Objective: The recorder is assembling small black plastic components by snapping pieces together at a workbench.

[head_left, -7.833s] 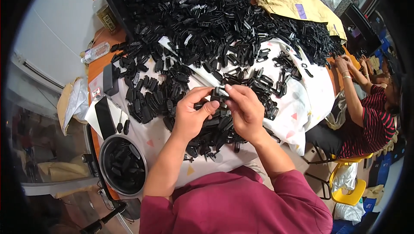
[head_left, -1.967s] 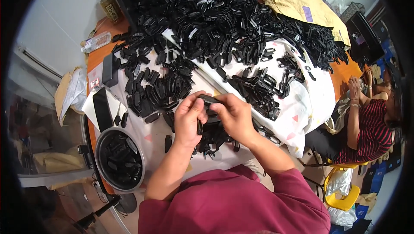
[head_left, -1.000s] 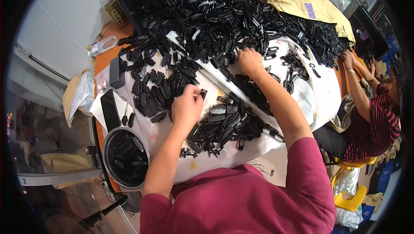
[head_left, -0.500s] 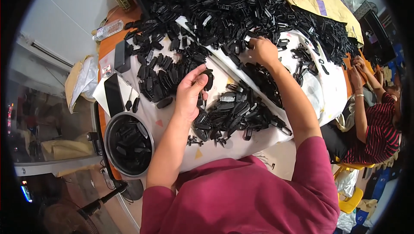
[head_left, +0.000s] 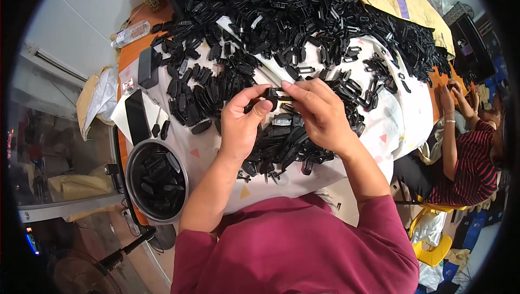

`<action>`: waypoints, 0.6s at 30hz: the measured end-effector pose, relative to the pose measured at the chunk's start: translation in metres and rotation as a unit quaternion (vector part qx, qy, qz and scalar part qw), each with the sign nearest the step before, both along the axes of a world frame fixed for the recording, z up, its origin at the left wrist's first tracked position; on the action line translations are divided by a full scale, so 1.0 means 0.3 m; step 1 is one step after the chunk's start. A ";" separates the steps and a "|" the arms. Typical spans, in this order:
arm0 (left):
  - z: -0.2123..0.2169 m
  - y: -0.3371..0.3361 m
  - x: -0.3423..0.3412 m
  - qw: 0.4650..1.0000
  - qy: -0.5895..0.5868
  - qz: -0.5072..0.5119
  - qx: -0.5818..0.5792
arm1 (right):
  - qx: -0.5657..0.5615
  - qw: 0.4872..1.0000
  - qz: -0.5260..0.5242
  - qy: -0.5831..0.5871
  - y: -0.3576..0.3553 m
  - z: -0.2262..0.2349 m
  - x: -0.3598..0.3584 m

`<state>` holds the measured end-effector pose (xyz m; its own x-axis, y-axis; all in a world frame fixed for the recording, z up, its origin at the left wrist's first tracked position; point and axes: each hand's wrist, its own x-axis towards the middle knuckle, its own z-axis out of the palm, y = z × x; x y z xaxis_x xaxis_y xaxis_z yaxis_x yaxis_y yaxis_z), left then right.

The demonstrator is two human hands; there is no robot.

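Note:
In front of my chest both hands come together over the white cloth. My left hand (head_left: 242, 123) is closed, with thumb and forefinger on a small black plastic part (head_left: 273, 94). My right hand (head_left: 319, 114) pinches the same part, or another black piece joined to it, from the right; the fingers hide which. Just below lies a loose pile of black plastic pieces (head_left: 287, 142). Left of my left hand, rows of rounded black pieces (head_left: 197, 99) are spread on the cloth. Black frame-like pieces (head_left: 352, 85) lie beyond my right hand.
A large heap of black parts (head_left: 271, 17) fills the far side. At left stand a round bowl (head_left: 183, 199) of black parts, a phone (head_left: 137, 115), a dark box (head_left: 147, 67) and a plastic bottle (head_left: 131, 34). Another person (head_left: 466, 153) sits at the right.
My right hand has come back from the far heap to meet my left hand at the black part. My left hand stays near its place, and the view has shifted slightly.

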<state>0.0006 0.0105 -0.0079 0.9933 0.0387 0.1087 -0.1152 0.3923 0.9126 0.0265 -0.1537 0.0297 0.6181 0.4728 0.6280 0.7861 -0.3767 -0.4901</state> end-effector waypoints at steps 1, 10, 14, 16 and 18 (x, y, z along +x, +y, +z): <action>0.004 -0.004 -0.003 1.000 0.005 -0.003 -0.020 | 0.000 1.000 -0.007 -0.010 0.001 0.001 -0.003; 0.016 0.020 -0.016 0.991 -0.028 0.050 0.118 | -0.104 0.992 -0.062 -0.040 -0.014 0.028 -0.040; 0.013 0.012 -0.006 0.947 -0.165 0.079 0.265 | -0.090 0.993 -0.046 -0.061 -0.003 -0.014 -0.044; 0.010 -0.031 -0.018 0.997 0.035 -0.023 -0.064 | -0.012 0.991 -0.098 -0.091 0.027 -0.038 -0.049; 0.007 -0.051 -0.017 0.999 0.025 -0.006 -0.022 | -0.030 0.986 -0.112 -0.120 0.033 -0.060 -0.048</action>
